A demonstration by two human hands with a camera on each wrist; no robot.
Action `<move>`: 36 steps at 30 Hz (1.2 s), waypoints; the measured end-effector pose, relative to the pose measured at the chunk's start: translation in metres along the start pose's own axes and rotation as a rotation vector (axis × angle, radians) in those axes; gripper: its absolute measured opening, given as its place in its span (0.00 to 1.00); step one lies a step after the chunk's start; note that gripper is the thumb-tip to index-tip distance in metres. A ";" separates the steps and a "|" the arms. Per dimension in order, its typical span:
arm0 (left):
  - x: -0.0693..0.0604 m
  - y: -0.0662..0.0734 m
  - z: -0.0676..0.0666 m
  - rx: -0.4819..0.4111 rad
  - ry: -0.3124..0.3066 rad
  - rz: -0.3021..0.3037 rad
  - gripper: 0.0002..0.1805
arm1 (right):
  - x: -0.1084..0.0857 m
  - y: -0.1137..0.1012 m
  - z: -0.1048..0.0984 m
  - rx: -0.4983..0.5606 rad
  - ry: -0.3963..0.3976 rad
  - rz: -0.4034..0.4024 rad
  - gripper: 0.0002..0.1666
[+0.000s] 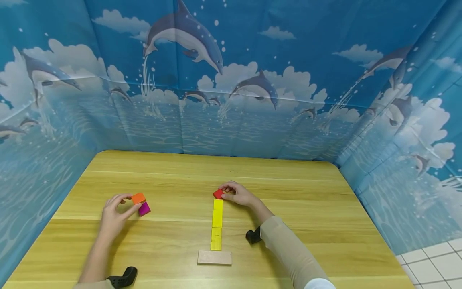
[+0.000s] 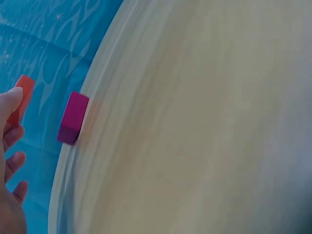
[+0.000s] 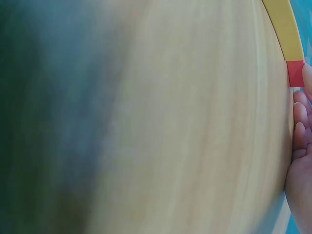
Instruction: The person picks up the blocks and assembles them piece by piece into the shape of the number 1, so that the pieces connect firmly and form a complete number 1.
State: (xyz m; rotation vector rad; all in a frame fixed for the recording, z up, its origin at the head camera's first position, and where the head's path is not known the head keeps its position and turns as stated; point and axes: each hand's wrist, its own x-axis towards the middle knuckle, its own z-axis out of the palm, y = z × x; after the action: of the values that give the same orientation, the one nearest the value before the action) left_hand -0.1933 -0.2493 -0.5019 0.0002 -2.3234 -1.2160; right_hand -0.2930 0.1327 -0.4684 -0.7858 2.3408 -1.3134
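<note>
At the left of the head view, my left hand (image 1: 113,213) pinches an orange block (image 1: 138,198) between thumb and fingers. In the left wrist view that orange block (image 2: 24,97) is off the table, apart from a magenta block (image 2: 73,118) standing on the wood. My right hand (image 1: 239,194) holds a small red block (image 1: 218,194) by its side, thumb nearest me. The red block meets the far end of a yellow block (image 1: 217,213). A second yellow block (image 1: 216,239) continues the line toward me, ending at a pale wooden block (image 1: 214,257) laid crosswise.
The wooden table (image 1: 173,241) carries the blocks. Black wrist devices sit at the left forearm (image 1: 124,277) and beside the right sleeve (image 1: 288,251). A blue dolphin-print curtain (image 1: 231,128) closes off the table's back and sides.
</note>
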 end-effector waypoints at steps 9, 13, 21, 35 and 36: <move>0.006 0.011 0.027 -0.054 -0.035 0.037 0.19 | 0.000 0.003 0.000 -0.018 0.002 0.003 0.19; 0.008 0.017 0.038 -0.054 -0.078 0.012 0.19 | 0.000 0.003 0.000 -0.032 0.001 -0.007 0.19; 0.013 0.024 0.062 -0.077 -0.116 0.089 0.19 | -0.001 0.002 0.000 -0.022 0.001 -0.007 0.19; 0.016 0.046 0.100 -0.131 -0.265 0.064 0.18 | -0.002 0.004 0.000 -0.016 0.009 -0.010 0.19; 0.016 0.047 0.103 -0.132 -0.273 0.066 0.17 | -0.003 0.004 0.001 -0.015 0.010 -0.010 0.19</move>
State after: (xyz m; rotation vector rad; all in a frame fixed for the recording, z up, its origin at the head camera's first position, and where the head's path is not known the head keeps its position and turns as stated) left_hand -0.2415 -0.1456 -0.5069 -0.3039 -2.4435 -1.4083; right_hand -0.2919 0.1358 -0.4723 -0.7981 2.3603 -1.3076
